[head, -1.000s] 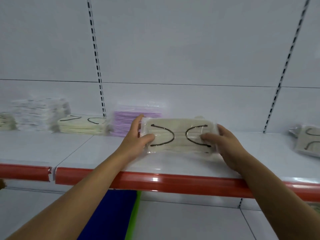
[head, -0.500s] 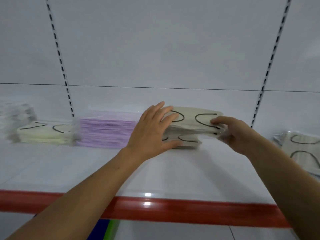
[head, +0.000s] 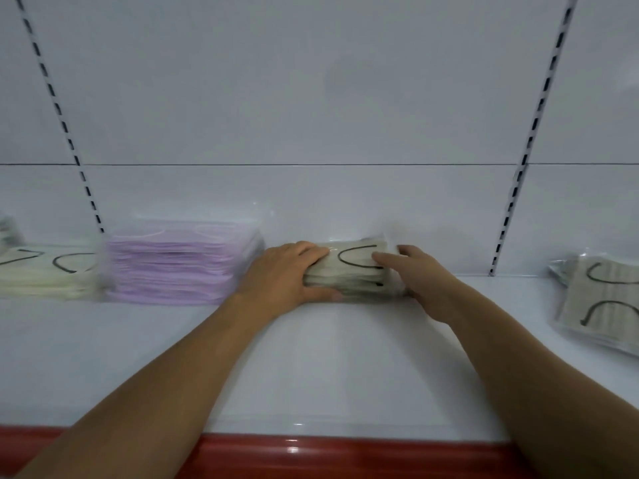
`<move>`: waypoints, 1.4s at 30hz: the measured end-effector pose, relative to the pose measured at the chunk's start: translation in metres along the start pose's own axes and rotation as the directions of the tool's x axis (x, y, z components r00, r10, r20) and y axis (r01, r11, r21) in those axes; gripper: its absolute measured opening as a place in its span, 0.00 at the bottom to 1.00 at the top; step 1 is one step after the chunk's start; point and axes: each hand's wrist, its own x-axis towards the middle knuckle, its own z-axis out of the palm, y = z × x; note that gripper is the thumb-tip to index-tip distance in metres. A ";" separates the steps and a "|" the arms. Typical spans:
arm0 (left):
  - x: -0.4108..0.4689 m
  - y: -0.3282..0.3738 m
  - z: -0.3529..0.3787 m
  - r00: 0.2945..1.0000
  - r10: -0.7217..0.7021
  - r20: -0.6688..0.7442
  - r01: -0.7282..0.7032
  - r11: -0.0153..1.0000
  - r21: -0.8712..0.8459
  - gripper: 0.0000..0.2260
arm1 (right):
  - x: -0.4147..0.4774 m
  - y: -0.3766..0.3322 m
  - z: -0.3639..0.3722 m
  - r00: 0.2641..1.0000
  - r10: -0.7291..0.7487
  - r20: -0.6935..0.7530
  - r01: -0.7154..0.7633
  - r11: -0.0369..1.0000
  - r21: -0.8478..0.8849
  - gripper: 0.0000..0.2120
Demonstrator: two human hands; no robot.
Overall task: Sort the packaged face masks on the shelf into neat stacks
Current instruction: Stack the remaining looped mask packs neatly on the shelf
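1. Vs 0.5 s ago: no more tilted pack up in the air; down flat now on top of the beige stack [head: 349, 271], edges roughly in line w/ packs below.
2. Grips the stack's left end w/ left hand [head: 287, 274]: fingers curled over the top, thumb along the front bottom edge.
3. Wraps the right end w/ right hand [head: 418, 281]: fingers over the top, thumb hidden. Hands apart, stack squeezed between them.
4. Sits close to back edge of the shelf [head: 328, 357], about mid-span, against the back panel [head: 311, 98].
5. To the left: purple stack [head: 179, 264] just beside the left hand; past it a cream stack [head: 45, 274], close against the purple one. Both blurred.
6. To the right: open shelf up to the loose beige packs [head: 601, 299], askew near the right end, well apart from the beige stack; slotted upright [head: 511, 216] behind that gap.
7. In front: wide open strip from the stack to the red front lip [head: 311, 458], crossed only by the two forearms.
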 end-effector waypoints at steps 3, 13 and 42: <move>-0.002 0.000 -0.003 1.000 -0.002 0.022 0.003 1.000 -0.029 0.45 | 0.002 -0.003 0.006 0.999 0.014 0.043 -0.014 1.000 -0.015 0.27; -0.007 0.002 -0.003 0.986 -0.067 0.152 0.078 0.995 -0.067 0.39 | -0.008 -0.004 0.002 0.997 0.051 0.059 -0.054 0.997 0.051 0.11; -0.004 0.016 -0.015 0.991 0.057 -0.120 -0.076 0.984 -0.160 0.43 | -0.024 -0.002 -0.017 0.892 -0.190 -0.411 0.015 0.920 -0.393 0.06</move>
